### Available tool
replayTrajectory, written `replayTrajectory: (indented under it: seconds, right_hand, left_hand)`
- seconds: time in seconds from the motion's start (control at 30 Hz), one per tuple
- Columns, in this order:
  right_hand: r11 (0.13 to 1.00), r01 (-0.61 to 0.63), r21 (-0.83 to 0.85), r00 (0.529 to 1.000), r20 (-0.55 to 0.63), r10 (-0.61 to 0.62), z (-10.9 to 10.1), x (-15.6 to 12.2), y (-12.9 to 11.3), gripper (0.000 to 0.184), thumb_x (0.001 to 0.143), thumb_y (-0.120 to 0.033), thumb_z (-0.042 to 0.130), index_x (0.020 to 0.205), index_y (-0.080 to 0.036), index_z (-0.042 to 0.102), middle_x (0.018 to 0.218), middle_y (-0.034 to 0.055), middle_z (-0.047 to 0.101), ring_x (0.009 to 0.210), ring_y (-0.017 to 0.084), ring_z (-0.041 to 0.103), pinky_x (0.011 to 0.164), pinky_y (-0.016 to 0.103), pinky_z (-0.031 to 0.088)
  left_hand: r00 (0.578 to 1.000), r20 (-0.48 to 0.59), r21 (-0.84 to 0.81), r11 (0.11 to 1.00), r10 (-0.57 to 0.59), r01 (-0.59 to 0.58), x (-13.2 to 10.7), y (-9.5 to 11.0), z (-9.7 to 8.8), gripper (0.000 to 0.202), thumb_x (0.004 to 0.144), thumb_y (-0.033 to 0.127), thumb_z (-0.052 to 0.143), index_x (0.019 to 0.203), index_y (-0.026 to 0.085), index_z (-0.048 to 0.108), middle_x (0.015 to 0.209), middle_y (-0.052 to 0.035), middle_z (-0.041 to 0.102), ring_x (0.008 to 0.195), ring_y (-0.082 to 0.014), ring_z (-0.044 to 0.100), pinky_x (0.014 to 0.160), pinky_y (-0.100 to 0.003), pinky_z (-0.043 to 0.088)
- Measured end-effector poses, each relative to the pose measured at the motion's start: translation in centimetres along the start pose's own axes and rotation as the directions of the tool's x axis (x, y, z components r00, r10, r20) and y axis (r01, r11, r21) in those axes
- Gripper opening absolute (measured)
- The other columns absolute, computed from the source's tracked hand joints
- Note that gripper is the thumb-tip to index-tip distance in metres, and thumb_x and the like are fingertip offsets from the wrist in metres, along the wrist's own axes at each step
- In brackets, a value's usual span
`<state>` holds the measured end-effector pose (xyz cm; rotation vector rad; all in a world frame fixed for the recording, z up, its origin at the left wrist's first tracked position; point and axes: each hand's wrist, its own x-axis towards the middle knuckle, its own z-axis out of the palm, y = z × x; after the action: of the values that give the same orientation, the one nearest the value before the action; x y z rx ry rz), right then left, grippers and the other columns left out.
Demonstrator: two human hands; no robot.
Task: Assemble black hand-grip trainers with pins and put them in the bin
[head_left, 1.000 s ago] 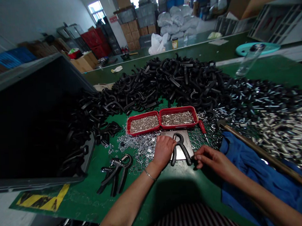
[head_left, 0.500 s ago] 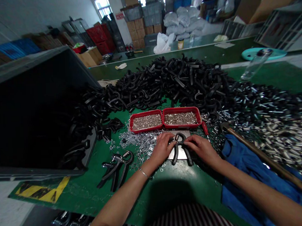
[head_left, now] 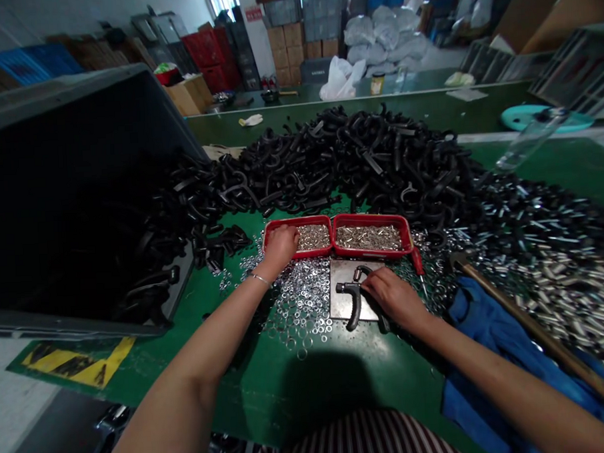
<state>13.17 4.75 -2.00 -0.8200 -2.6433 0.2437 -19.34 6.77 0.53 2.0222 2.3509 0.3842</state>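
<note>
My left hand (head_left: 281, 246) reaches into the left red tray (head_left: 270, 256), which holds small metal pins. Its fingers are bent down and pressed together among the pins, and whatever they pinch is hidden. On a square metal plate (head_left: 341, 308) lies a black hand grip strengthener (head_left: 355, 307) with two curved handles and a small spring at the top. My right hand (head_left: 392, 294) is closed on its right side, fingertips near the joint, covering much of the right handle. Behind the plate stands the right red tray (head_left: 373, 253) of short metal pins.
Loose washers (head_left: 302, 296) are spread left of the plate. Black handles (head_left: 324, 159) form a heap behind the trays and spill from a grey crate (head_left: 141, 327). To the right lie a screwdriver (head_left: 417, 261), a hammer (head_left: 516, 310), blue cloth (head_left: 480, 352) and metal sleeves (head_left: 575, 288).
My left hand has left the hand grip strengthener and moved left and away from me into the left tray. My right hand stays on the strengthener. The view has shifted slightly.
</note>
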Motion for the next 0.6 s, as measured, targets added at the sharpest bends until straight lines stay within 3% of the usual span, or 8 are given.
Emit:
replayTrajectory:
  seconds: [0.2, 0.4, 0.5, 0.6]
  right_hand:
    - [0.994, 0.063, -0.088, 0.997, 0.046, -0.059, 0.0, -0.1, 0.4, 0.028, 0.103, -0.025, 0.041, 0.095, -0.016, 0.066, 0.095, 0.012, 0.064, 0.091, 0.025, 0.058, 0.082, 0.037, 0.052]
    - [0.998, 0.035, -0.059, 0.999, 0.04, -0.033, 0.4, -0.1, -0.6, 0.03, 0.103, -0.026, 0.038, 0.097, -0.018, 0.066, 0.095, 0.0108, 0.063, 0.089, 0.024, 0.06, 0.079, 0.036, 0.053]
    - [0.997, 0.028, 0.066, 1.0, 0.001, -0.028, -1.3, -1.5, 0.6, 0.027, 0.103, -0.025, 0.038, 0.114, -0.021, 0.062, 0.108, 0.011, 0.064, 0.1, 0.023, 0.061, 0.086, 0.037, 0.054]
    - [0.981, -0.19, -0.028, 0.97, -0.158, 0.183, -4.7, -5.5, 4.5, 0.027, 0.1, -0.028, 0.043, 0.12, -0.017, 0.057, 0.113, 0.0155, 0.062, 0.105, 0.027, 0.059, 0.091, 0.043, 0.051]
  left_hand:
    - [1.0, -0.01, -0.02, 1.0, -0.02, 0.02, 0.0, 0.0, 0.7, 0.024, 0.094, 0.02, 0.048, 0.104, 0.015, 0.07, 0.107, -0.0119, 0.068, 0.103, -0.0223, 0.06, 0.096, -0.033, 0.043]
    - [0.997, 0.008, -0.003, 0.997, -0.071, 0.071, 0.6, 0.0, 0.9, 0.021, 0.088, 0.016, 0.054, 0.097, 0.013, 0.072, 0.101, -0.0141, 0.068, 0.099, -0.0251, 0.062, 0.093, -0.035, 0.045]
    - [0.998, 0.007, -0.021, 0.998, -0.062, 0.062, 0.6, 0.0, 0.9, 0.019, 0.086, 0.013, 0.053, 0.089, 0.012, 0.071, 0.094, -0.0139, 0.069, 0.092, -0.0249, 0.063, 0.089, -0.035, 0.046]
    - [0.999, -0.021, -0.054, 0.997, -0.049, 0.048, 0.4, -0.1, 1.1, 0.019, 0.087, 0.013, 0.052, 0.09, 0.012, 0.07, 0.095, -0.0141, 0.068, 0.093, -0.0252, 0.063, 0.089, -0.035, 0.046]
